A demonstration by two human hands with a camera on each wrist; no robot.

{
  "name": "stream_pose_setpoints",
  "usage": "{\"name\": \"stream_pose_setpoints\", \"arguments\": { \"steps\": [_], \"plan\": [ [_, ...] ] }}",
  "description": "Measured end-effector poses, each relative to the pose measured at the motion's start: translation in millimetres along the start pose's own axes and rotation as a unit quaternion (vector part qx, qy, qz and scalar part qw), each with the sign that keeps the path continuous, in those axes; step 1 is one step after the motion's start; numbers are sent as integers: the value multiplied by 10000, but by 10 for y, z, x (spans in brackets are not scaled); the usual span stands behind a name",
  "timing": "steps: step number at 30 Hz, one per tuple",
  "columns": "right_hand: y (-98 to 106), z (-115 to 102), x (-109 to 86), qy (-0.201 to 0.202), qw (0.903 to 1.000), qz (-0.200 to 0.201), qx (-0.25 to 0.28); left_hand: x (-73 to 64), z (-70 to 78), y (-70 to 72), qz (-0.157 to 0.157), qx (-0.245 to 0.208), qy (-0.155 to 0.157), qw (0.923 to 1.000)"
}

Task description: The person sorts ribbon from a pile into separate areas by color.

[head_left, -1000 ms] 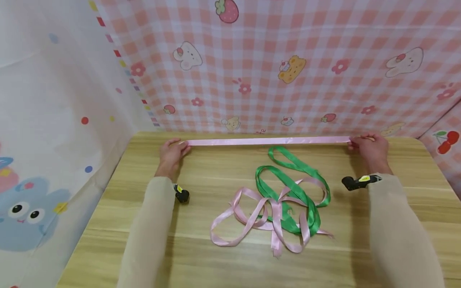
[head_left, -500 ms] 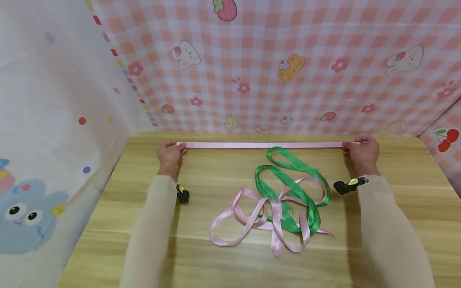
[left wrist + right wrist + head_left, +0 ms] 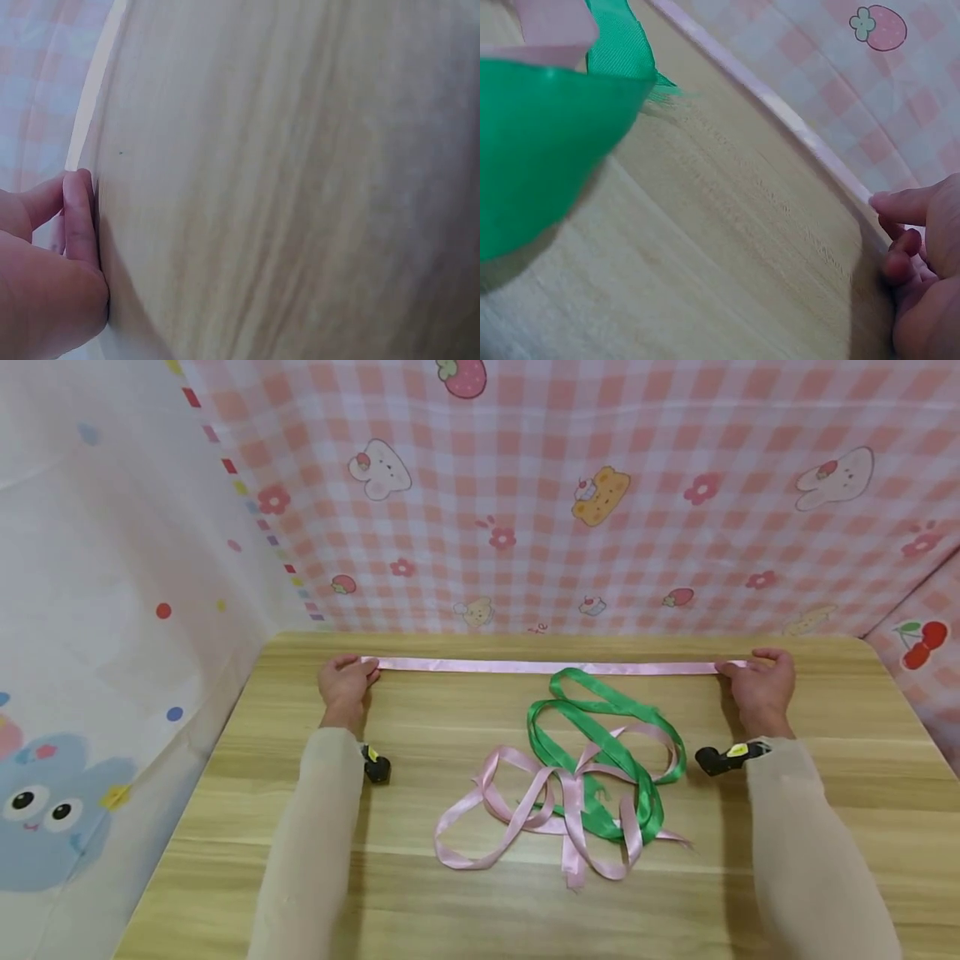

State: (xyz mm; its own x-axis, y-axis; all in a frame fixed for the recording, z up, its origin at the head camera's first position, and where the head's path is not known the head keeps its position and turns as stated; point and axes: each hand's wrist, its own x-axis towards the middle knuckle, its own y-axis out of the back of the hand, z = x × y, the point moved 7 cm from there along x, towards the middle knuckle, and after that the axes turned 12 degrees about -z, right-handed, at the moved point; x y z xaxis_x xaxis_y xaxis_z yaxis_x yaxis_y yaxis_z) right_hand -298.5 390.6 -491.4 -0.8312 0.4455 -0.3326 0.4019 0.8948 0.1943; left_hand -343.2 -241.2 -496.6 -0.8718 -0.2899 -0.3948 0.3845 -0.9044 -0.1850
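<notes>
A pink satin ribbon [image 3: 510, 667] stretches straight along the back of the wooden table, between both hands. Its left end is pinched by my left hand [image 3: 344, 687], thumb against fingers, as the left wrist view also shows. My right hand [image 3: 761, 690] pinches the other end between thumb and fingers. In the right wrist view the taut ribbon [image 3: 780, 112] runs up and left from the right thumb. In front of it lie a looped green ribbon [image 3: 600, 696] and a second, tangled pink ribbon [image 3: 465, 863], overlapping one another.
The wooden table [image 3: 465, 927] ends at the back against a pink checked cloth [image 3: 540, 460] with cartoon prints. A white printed cloth [image 3: 90, 568] hangs along the left side. Each wrist carries a small black camera, the right one [image 3: 723, 760] facing inward.
The stretched pink ribbon has come slightly nearer, away from the back edge, and my right hand has moved a little left with it. Both hands keep their pinch. The loose ribbons lie as before.
</notes>
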Motion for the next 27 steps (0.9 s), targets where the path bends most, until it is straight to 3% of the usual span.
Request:
{"name": "stream_pose_setpoints", "arguments": {
  "steps": [7,13,17,21,24,27],
  "plan": [
    [-3,-9,6,70,9993,-115,346,4,12,-1,-6,-252,-117,9996],
    [-1,6,-13,-2,9995,-245,186,-18,7,19,-97,-399,-174,9990],
    [17,4,-75,-50,9994,-298,-142,-56,22,49,-137,-542,-422,9975],
    [17,-56,-193,237,9967,-330,-697,-159,64,66,-53,-99,-664,9977],
    [-100,-164,-345,938,9834,-620,-1421,-286,93,28,-49,795,-755,9940],
    [-381,-268,-539,1854,9503,-1344,-2111,-453,94,-100,-408,1609,-838,9826]
  ]
}}
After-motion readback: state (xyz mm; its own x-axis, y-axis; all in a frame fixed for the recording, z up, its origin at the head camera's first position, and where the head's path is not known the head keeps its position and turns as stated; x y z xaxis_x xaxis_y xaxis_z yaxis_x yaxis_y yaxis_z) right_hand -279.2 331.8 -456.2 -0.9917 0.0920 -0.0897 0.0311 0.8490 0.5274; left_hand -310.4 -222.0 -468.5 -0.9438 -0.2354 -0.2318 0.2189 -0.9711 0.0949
